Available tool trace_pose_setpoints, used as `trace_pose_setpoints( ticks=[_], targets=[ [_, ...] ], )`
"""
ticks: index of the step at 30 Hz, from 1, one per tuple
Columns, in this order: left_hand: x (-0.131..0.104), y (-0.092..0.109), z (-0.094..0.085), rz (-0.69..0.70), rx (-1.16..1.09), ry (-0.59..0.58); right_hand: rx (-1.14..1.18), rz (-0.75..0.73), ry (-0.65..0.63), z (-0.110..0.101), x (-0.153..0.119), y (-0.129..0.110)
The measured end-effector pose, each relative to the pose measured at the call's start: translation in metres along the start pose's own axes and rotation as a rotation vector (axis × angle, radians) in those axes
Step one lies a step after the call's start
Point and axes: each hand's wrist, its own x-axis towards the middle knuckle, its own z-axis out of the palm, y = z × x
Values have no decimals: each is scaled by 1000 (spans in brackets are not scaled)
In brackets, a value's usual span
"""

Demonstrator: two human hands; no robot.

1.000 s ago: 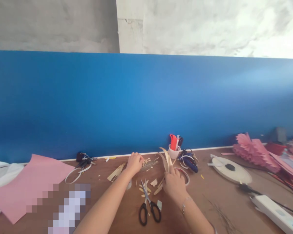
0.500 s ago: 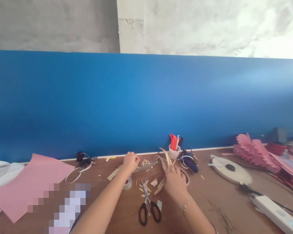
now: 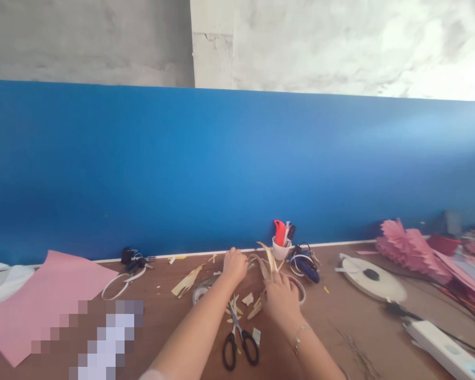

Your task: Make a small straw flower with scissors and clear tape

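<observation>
My left hand (image 3: 235,265) hovers low over the middle of the desk with its fingers curled together. Whatever its fingertips hold, if anything, is hidden. To its right, my right hand (image 3: 282,296) lies with fingers spread over pale dried husk strips (image 3: 269,258), whose curled ends stick up beyond the fingertips. A roll of clear tape (image 3: 200,294) sits partly behind my left forearm. Black-handled scissors (image 3: 236,333) lie between my forearms, points away from me, on small husk scraps. Another torn husk piece (image 3: 187,282) rests left of the tape.
A white cup (image 3: 281,250) of pens and a red-handled tool stands at the back, beside a blue corded object (image 3: 309,268). Pink paper (image 3: 51,295) lies left. At right are a white disc (image 3: 374,282), pink pleated paper (image 3: 409,248) and a power strip (image 3: 447,348). A blue partition (image 3: 221,169) borders the desk.
My left hand has moved right, closer to my right hand, uncovering the husk piece and more of the tape roll. My right hand has stayed on the strips.
</observation>
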Motion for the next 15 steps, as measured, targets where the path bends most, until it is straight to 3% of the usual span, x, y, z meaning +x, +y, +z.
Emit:
trace_pose_setpoints(
  ticks=[8, 15],
  targets=[
    [17, 11, 15, 13, 18, -51, 23, 23, -32, -4, 1, -1],
    [11, 11, -5, -90, -158, -47, 54, 7, 31, -8, 2, 2]
  ],
)
